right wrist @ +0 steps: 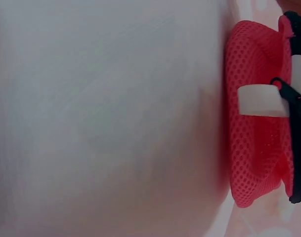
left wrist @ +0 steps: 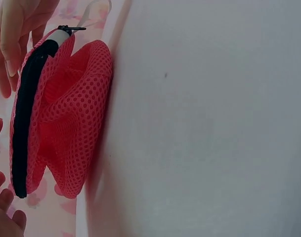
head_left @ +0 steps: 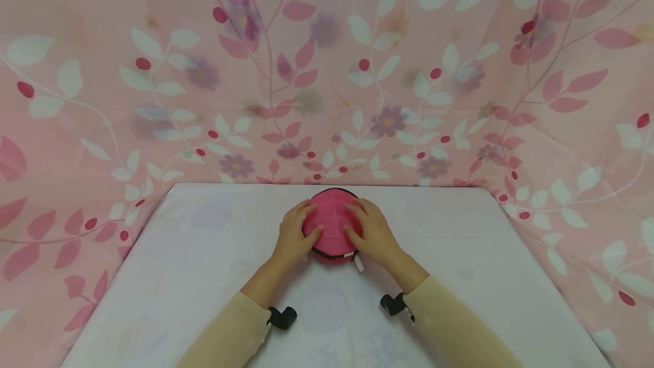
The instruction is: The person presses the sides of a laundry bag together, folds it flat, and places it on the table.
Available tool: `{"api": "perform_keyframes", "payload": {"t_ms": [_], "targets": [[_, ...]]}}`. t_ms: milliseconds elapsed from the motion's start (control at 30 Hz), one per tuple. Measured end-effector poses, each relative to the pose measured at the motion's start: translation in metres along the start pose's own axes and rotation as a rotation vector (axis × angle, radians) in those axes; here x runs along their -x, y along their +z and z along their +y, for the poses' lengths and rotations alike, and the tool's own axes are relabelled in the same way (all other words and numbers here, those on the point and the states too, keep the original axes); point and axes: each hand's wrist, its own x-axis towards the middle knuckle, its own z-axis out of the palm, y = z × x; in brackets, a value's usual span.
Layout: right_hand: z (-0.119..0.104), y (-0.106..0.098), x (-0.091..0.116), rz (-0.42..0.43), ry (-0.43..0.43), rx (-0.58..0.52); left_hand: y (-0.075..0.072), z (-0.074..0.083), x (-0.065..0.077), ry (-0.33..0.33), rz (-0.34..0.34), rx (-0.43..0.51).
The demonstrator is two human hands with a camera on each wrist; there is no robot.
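Observation:
A round pink mesh pouch (head_left: 333,223) with a black zipper (left wrist: 27,111) round its rim lies near the back of the table. Its side wall is crumpled into folds. From the left, my left hand (head_left: 295,233) touches the lid with thumb and fingers spread. My right hand (head_left: 377,233) rests on the opposite side in much the same way, fingers relaxed over the lid. Beside my right thumb, a white pull tab (right wrist: 263,100) hangs from the zipper slider at the front. Only some fingertips (left wrist: 3,198) of my left hand show in the left wrist view.
A white-covered table (head_left: 214,254) lies under the pouch, its back edge just beyond it. Behind and at both sides hangs a pink floral cloth (head_left: 327,84). Small black devices (head_left: 283,318) sit at both wrists.

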Motion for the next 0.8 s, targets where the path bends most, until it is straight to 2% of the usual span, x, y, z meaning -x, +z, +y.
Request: {"api": "perform_keyframes", "payload": {"t_ms": [100,233,333,533,800], "targets": [[0.003,0.003,0.001,-0.01,-0.037,0.049,0.001,-0.001,-0.002,0.032,-0.018,-0.074],[0.008,0.008,0.003,-0.067,-0.046,0.101,0.002,0.0,-0.002,0.044,-0.075,-0.142],[0.011,0.011,0.005,-0.111,-0.046,0.12,0.003,0.001,-0.002,0.041,-0.107,-0.15],[0.011,0.01,0.008,-0.157,-0.054,0.134,0.004,0.003,-0.001,0.043,-0.128,-0.14],[0.011,0.007,0.011,-0.237,-0.031,0.126,0.01,-0.001,0.001,0.037,-0.207,-0.19]]}}
